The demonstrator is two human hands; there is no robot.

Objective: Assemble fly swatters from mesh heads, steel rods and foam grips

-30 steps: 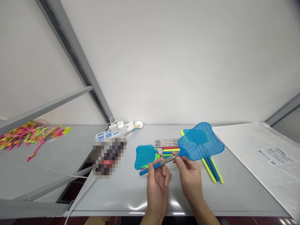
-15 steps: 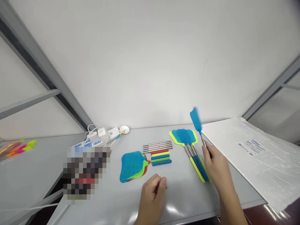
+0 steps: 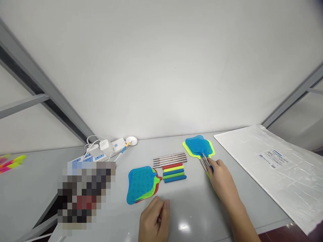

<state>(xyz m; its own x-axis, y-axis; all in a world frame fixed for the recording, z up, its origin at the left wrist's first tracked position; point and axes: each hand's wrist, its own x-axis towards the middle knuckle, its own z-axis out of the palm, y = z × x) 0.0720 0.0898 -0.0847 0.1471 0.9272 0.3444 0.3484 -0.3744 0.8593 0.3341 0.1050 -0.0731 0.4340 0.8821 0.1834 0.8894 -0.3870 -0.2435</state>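
My right hand (image 3: 222,176) is closed around the metal shaft of a blue fly swatter (image 3: 194,143), whose head lies over a small pile of blue and yellow-green swatters (image 3: 187,152). It hides most of the handles there. My left hand (image 3: 153,218) rests on the table in a loose fist, with nothing visible in it. Just beyond it are stacked loose swatter heads (image 3: 140,183), blue on top with yellow-green and red showing beneath. Several coloured handle grips (image 3: 173,173) lie in a row to their right, below several metal rods (image 3: 170,160).
A white wrapped flat package (image 3: 244,144) covers the table's right side. At the left stand a power strip with plugs and cables (image 3: 99,153) and a pixelated patch (image 3: 85,195). Bright coloured items (image 3: 12,163) lie on a neighbouring table, before a wall (image 3: 161,74).
My right hand has lowered the blue swatter from upright, held above the table, down and left onto the pile. My left hand stays in a fist. The camera view has shifted slightly.
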